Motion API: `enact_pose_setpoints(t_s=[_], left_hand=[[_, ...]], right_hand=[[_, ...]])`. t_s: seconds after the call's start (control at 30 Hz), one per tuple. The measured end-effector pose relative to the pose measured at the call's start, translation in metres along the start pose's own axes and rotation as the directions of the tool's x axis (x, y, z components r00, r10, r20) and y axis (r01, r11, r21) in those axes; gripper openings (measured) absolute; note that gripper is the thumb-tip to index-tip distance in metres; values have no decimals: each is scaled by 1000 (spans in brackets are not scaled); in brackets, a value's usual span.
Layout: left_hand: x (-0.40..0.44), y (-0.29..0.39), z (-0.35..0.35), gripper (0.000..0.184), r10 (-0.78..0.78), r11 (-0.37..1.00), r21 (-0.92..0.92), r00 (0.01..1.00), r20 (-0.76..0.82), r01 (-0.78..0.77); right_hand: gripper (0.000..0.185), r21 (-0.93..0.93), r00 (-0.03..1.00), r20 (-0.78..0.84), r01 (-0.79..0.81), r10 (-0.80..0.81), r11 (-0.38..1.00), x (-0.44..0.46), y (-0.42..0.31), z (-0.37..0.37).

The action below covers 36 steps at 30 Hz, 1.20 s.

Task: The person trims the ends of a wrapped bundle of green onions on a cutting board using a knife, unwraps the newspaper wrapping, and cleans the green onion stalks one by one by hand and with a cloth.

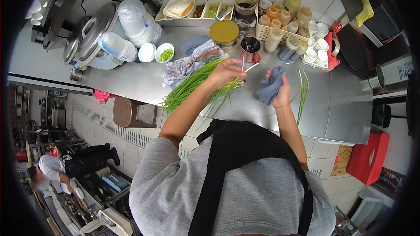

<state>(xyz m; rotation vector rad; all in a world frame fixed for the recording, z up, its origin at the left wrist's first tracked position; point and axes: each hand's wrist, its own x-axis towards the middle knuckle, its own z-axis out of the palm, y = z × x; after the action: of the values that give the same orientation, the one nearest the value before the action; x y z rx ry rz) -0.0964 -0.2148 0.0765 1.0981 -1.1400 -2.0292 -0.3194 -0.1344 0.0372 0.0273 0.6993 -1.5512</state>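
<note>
My left hand (224,73) is closed on a few scallions (251,67), their white ends sticking out past the fingers to the right. Under and beside it lies a large bunch of scallions (190,85), green tips toward the counter's front edge, partly on crumpled printed paper (205,53). My right hand (282,94) grips a blue-grey cloth (270,87), held up just right of the white ends; cloth and stalks are apart. Farther right, a few separate scallion stalks (303,91) rest on the steel counter.
Behind my hands stand a yellow-lidded tub (224,32), a dark-filled red mug (250,46) and a basket of sauce bottles (284,26). Small white cups (318,50) stand right; a bowl of chopped greens (165,53) and a large pot (98,32) left. Another person (54,168) works behind.
</note>
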Motion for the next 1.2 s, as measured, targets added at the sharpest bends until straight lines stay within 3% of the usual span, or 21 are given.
enact_pose_setpoints(t_s=[0.03,0.1,0.13,0.17,0.23,0.3,0.37,0.6,0.7,0.77,0.87,1.0,1.1,1.2], left_hand=[[2,4,5,52,-26,998,-62,999,26,27],[6,10,13,51,-52,990,-128,997,55,58],[9,13,16,51,-62,986,-152,994,86,74],[13,15,19,50,-71,980,-174,991,118,91],[22,13,24,50,-79,983,-156,989,125,98],[28,11,28,50,-85,985,-136,987,136,103],[30,14,34,52,-91,994,-49,986,139,98],[29,20,39,53,-114,991,-46,978,175,124],[26,21,41,54,-106,994,-2,981,164,107],[23,23,44,53,-81,981,186,990,115,59],[30,16,40,51,-90,986,157,978,188,60],[28,16,39,49,-159,986,82,962,223,144],[31,9,35,47,-179,984,45,943,281,173],[40,-3,28,45,-110,988,135,945,308,71]], right_hand=[[33,-1,1000,-1,3,-3,1000,-10,4,11],[36,-281,983,112,174,-148,944,-30,10,35],[38,-312,984,77,175,-158,934,-33,11,45],[38,-313,984,75,176,-160,933,-27,10,40],[31,-569,983,170,153,-67,808,-16,10,31],[20,-537,987,141,137,-71,833,-13,9,34],[14,-659,954,205,301,-220,689,-11,10,39],[10,-691,949,253,314,-190,651,-5,0,37],[11,-759,950,243,313,-197,571,-2,-1,31],[12,-819,920,310,386,-240,424,-1,0,28],[12,-844,898,366,431,-245,319,3,1,23],[10,-842,889,400,452,-221,294,0,-4,25],[10,-858,869,446,483,-212,173,-5,-5,29],[10,-864,855,480,499,-197,62,-4,-4,25]])
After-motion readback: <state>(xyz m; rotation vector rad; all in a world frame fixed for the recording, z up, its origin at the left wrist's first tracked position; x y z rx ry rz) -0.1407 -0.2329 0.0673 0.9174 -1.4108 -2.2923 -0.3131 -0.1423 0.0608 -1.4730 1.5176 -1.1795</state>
